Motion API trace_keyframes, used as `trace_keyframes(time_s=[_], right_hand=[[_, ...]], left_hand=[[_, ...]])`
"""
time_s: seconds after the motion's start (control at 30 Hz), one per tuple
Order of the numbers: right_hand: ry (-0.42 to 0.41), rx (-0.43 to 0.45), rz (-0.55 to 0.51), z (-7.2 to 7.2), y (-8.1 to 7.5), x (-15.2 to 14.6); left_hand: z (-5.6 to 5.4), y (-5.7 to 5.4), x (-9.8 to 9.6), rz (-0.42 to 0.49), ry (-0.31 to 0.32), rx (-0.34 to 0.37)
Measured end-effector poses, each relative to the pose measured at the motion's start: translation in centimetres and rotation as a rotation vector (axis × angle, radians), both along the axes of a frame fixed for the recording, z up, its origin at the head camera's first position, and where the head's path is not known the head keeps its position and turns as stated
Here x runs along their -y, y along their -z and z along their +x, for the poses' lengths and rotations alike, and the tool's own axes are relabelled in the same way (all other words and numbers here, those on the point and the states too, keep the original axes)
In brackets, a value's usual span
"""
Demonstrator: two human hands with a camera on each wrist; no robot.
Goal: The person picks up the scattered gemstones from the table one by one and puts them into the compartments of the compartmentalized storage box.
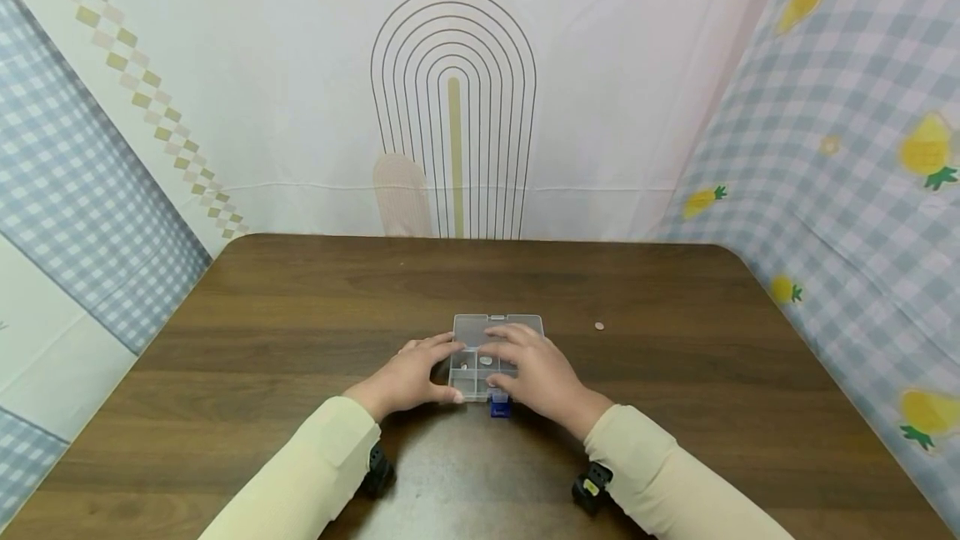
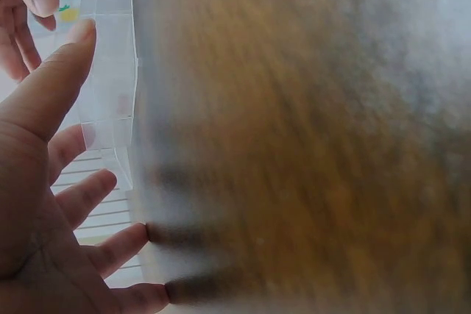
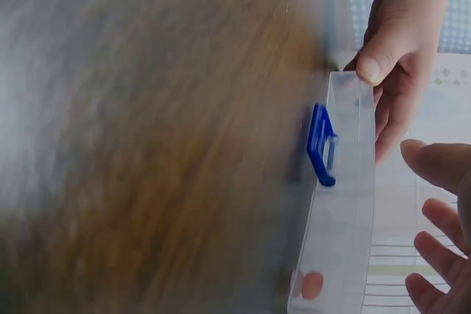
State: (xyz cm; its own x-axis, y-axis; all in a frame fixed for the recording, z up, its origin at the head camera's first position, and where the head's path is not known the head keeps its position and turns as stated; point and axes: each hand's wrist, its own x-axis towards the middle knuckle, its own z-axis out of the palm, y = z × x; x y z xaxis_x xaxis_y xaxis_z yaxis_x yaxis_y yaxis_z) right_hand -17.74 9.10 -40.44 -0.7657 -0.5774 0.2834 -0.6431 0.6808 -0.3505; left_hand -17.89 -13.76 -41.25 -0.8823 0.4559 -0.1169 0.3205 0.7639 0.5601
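Observation:
A clear plastic compartment box (image 1: pixel 463 385) lies on the table with its lid (image 1: pixel 471 330) laid back. At its front is a blue latch (image 1: pixel 499 407), also seen in the right wrist view. My left hand (image 1: pixel 411 377) holds the box's left end, thumb at the front corner and fingers along the side. Over the right part hovers my right hand (image 1: pixel 536 369), its fingers spread and bent downward; nothing shows in its grasp. A pale round piece (image 1: pixel 486 361) sits in a middle compartment. Beside it, a tiny object (image 1: pixel 464 366) occupies a left compartment. The right-hand compartments are partly hidden.
A small pale disc (image 1: pixel 599 326) lies on the brown wooden table (image 1: pixel 300 298), to the right of the box. Behind the table hangs a white patterned cloth (image 1: pixel 600 107). Checked cloth (image 1: pixel 847 190) hangs at the right side.

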Motion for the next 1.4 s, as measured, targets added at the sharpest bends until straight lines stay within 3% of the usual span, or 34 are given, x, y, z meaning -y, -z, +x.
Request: trace_keyframes(time_s=[0.13, 0.57, 1.03, 1.4], right_hand=[[-0.007, -0.062, -0.004, -0.3, 0.0, -0.7], [0.055, -0.122, -0.069, -1.7, -0.2, -3.6], [0.169, -0.074, -0.084, -3.3, 0.0, -6.7], [0.261, 0.030, -0.137, -4.4, 0.4, -8.8]], left_hand=[[0.1, 0.1, 0.0, 0.002, -0.006, 0.000], [0.0, 0.1, 0.0, 0.007, 0.002, -0.018], [0.0, 0.1, 0.0, 0.005, 0.001, -0.016], [-0.1, 0.2, 0.0, 0.006, 0.010, -0.024]])
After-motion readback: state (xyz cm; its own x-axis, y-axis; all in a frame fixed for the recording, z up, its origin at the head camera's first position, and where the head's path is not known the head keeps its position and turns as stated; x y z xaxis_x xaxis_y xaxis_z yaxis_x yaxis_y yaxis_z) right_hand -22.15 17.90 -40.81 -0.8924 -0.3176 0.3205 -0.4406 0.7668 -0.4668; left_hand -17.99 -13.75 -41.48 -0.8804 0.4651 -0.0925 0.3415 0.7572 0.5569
